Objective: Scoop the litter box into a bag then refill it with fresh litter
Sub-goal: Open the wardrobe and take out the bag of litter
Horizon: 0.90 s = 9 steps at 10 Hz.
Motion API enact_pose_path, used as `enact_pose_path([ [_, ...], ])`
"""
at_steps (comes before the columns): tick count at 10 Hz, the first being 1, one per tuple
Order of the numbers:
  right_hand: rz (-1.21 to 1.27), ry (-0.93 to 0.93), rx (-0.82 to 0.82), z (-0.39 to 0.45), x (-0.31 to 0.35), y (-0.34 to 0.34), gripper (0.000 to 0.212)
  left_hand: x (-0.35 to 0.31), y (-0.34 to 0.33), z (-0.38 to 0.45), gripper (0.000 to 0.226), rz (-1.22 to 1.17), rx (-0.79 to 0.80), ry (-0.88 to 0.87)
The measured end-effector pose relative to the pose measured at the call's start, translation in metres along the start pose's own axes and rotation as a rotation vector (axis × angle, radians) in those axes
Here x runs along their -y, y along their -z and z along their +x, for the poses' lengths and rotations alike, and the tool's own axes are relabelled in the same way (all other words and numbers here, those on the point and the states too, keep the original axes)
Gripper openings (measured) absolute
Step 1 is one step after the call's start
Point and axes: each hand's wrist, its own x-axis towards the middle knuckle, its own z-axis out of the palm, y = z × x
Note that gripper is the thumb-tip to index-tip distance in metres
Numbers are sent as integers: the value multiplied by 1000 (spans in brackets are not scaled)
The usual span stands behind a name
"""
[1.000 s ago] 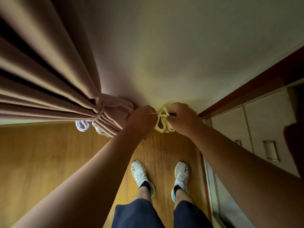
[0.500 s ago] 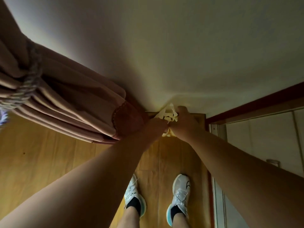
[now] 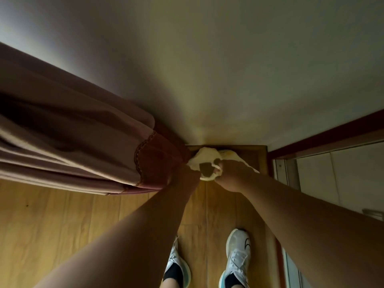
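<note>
Both hands, left hand and right hand, pinch the pale bag open above the wooden floor, beside the curtain.

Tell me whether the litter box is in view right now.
No: the head view shows only both hands pulling open a pale yellow bag above the wooden floor, beside a curtain.
</note>
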Motion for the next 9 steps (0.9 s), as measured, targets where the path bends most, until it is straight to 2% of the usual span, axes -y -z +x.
enact_pose_path([
  [1, 3, -65, -5, 2, -4, -5, 34, 17, -2, -5, 36, 148, -20, -88],
  [2, 52, -89, -77, -5, -10, -2, 31, 15, -5, -13, 33, -11, -67, -134],
  [3, 70, -57, -108, -26, -12, 15, 30, 8, 2, -30, 26, -27, -173, -180],
  [4, 140, 0, -194, -63, -5, 49, 32, -9, 25, -53, 15, -198, -241, -196],
  [5, 178, 49, -294, -122, 7, 94, 26, -35, 58, -97, 9, -309, -316, -283],
  [6, 116, 60, -268, -196, 26, 144, 34, -61, 107, -159, 19, -318, -338, -350],
  [7, 122, 102, -247, -287, 41, 209, 50, -89, 170, -235, 16, -241, -317, -445],
  [8, 93, 159, -316, -391, 61, 274, 49, -115, 236, -326, 11, -165, -470, -651],
  [9, 97, 230, -469, -486, 76, 332, 25, -145, 295, -412, 5, -204, -599, -764],
])
